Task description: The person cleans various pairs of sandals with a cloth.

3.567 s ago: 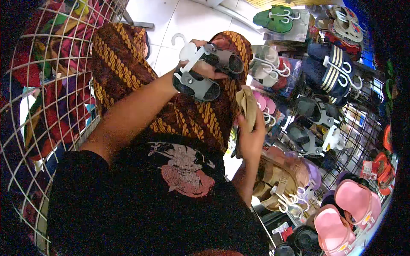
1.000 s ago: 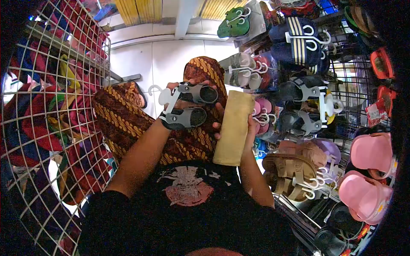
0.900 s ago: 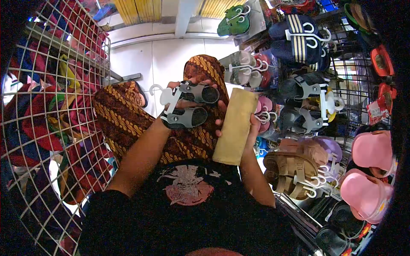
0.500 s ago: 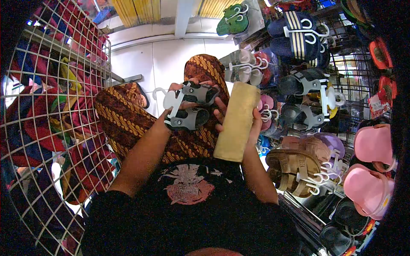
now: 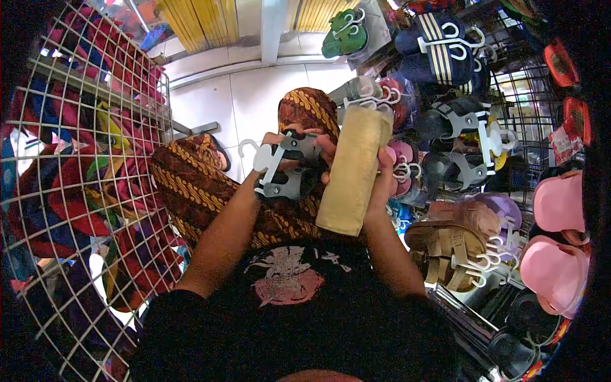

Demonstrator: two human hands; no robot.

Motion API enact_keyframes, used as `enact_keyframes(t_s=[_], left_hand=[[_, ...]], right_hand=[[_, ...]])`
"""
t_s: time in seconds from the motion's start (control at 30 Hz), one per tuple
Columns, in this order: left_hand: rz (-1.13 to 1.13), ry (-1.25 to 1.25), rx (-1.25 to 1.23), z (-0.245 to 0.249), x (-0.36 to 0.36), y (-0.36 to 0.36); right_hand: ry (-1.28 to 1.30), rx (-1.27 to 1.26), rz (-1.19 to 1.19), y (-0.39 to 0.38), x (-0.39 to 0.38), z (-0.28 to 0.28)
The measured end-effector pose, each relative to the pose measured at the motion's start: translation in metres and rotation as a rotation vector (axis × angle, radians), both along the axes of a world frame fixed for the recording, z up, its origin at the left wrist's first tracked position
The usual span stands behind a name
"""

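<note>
A pair of grey and black sandals (image 5: 283, 181) hangs on a white plastic hanger (image 5: 270, 167) in front of my lap. My left hand (image 5: 273, 139) is closed around the sandals from behind, near the hanger. A rolled beige cloth (image 5: 353, 172) stands slightly tilted just right of them. My right hand (image 5: 384, 175) holds the cloth, with its thumb side along the right edge and fingertips showing on the left, beside the sandals.
On the left is a wire grid (image 5: 95, 178) with colourful goods behind it. Racks at the right carry striped slippers (image 5: 439, 51), brown sandals (image 5: 445, 248) and pink clogs (image 5: 554, 274). Green sandals (image 5: 345, 35) lie ahead near the white tiled floor (image 5: 261, 89).
The sandals have turned and tilted slightly, and sit a little lower and further right. The beige cloth has shifted slightly left. The whole view has moved a little.
</note>
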State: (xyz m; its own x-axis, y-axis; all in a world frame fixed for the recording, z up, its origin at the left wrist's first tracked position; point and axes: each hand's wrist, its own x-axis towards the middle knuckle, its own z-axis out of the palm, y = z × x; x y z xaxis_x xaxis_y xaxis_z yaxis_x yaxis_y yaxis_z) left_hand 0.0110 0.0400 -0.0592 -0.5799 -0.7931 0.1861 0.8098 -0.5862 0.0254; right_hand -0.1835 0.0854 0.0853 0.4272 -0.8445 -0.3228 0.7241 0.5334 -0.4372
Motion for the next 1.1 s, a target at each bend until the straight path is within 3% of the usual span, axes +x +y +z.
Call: enact_keyframes(t_s=[0.2,0.3,0.43,0.57,0.7,0.83,0.87,0.93,1.0,1.1], left_hand=[[0.037,0.025,0.087,0.004,0.004,0.008],[0.061,0.049,0.203,0.001,0.009,0.013],[0.085,0.063,0.291,0.000,0.014,0.015],[0.094,0.061,0.174,0.003,0.011,0.011],[0.114,0.060,-0.045,0.016,0.004,0.006],[0.443,0.141,-0.375,0.041,-0.013,0.012],[0.388,0.065,-0.358,0.047,-0.009,0.015],[0.034,0.050,-0.189,0.037,0.005,0.009],[-0.016,-0.011,-0.050,0.028,0.008,0.009],[-0.025,-0.031,-0.100,0.004,0.002,0.001]], right_hand=[[0.316,-0.067,0.098,-0.007,-0.015,0.025],[1.011,-0.265,0.159,-0.005,-0.042,0.007],[1.638,-0.672,0.495,-0.003,-0.047,0.020],[1.766,-0.957,0.500,-0.003,-0.043,0.023],[1.612,-0.978,0.470,-0.009,-0.043,0.028],[1.737,-1.121,0.527,-0.013,-0.034,0.030],[1.771,-1.163,0.528,-0.015,-0.032,0.029],[1.798,-1.224,0.544,-0.014,-0.025,0.027],[1.787,-1.183,0.610,-0.014,-0.025,0.028],[1.759,-1.028,0.702,-0.013,-0.031,0.033]])
